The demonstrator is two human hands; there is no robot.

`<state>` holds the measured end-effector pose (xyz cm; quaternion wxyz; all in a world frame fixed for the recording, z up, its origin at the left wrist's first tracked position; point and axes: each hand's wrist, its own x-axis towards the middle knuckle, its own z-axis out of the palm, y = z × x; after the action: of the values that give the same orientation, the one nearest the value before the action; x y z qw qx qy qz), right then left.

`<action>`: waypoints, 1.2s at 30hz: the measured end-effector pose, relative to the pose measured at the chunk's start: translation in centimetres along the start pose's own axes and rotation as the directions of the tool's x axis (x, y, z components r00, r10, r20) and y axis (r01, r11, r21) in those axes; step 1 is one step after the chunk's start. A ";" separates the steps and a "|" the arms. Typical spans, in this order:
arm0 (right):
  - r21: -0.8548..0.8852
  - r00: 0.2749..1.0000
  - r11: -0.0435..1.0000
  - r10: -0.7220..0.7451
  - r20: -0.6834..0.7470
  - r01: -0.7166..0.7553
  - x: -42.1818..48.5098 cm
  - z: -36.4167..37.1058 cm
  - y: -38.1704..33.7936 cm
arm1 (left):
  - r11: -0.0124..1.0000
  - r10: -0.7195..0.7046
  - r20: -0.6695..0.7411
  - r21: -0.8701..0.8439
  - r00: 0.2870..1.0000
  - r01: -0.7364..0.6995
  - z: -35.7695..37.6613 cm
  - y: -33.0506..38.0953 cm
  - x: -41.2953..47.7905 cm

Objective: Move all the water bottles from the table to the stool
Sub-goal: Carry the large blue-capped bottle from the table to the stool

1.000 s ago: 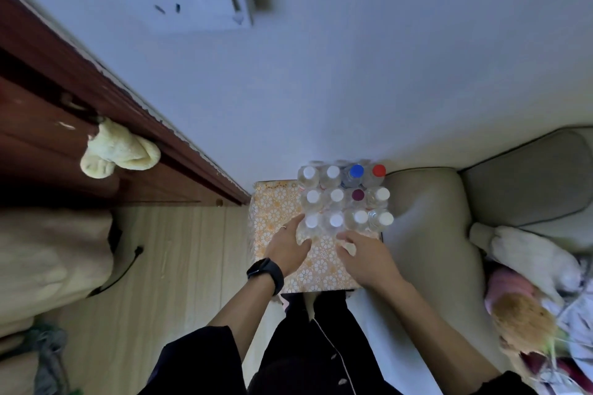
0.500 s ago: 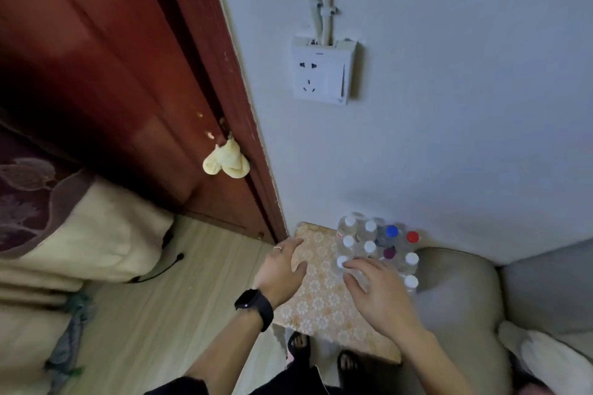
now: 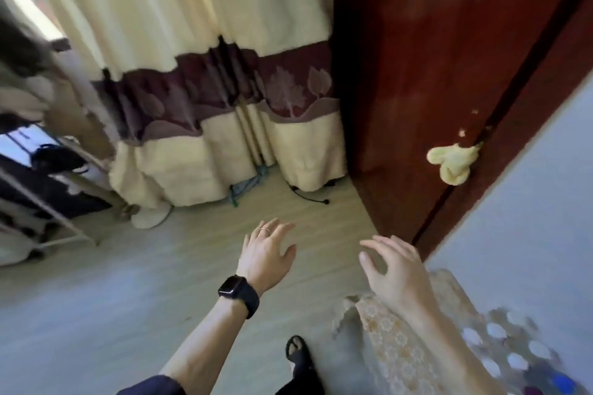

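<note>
Several clear water bottles (image 3: 516, 349) with white, blue and dark red caps stand packed together on a surface with a cream floral cover (image 3: 394, 349) at the lower right. My left hand (image 3: 268, 253), with a ring and a black watch on the wrist, hovers above the wooden floor with fingers spread, holding nothing. My right hand (image 3: 393, 272) floats over the near corner of the floral cover, fingers apart, also holding nothing. Both hands are well left of the bottles. The view is blurred by motion.
A dark red wooden door (image 3: 433, 58) stands right, a yellow cloth (image 3: 452, 163) tied at its edge. Cream and maroon curtains (image 3: 208, 106) hang to the floor behind. A metal rack (image 3: 41, 189) sits far left. A blue-grey wall (image 3: 529, 202) runs along the right.
My head has swung left, so the bottles slid to the lower right corner. Both hands left the bottles and moved away to the left, holding nothing.
</note>
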<state>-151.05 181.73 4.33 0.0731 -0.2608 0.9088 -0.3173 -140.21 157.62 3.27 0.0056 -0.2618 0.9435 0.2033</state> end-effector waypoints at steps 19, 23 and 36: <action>0.370 0.205 0.312 -0.931 0.302 0.875 -10.7 21.1 -55.4 | 0.543 -0.722 -0.648 -0.314 0.242 0.778 -28.5 -35.4 -40.1; 0.366 0.122 0.234 -0.945 0.302 0.901 -12.9 23.8 -63.5 | 0.515 -0.716 -0.675 -0.338 0.179 0.788 -33.3 -40.5 -44.8; 0.488 -0.028 0.052 -0.987 0.156 0.871 -18.2 36.2 -88.8 | 0.342 -0.695 -0.718 -0.364 -0.027 0.866 -44.9 -58.0 -56.9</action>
<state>-86.73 112.91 29.84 0.0814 -0.8600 0.3905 -0.3182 -58.04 122.97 29.06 -0.2715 -0.8030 0.5259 -0.0697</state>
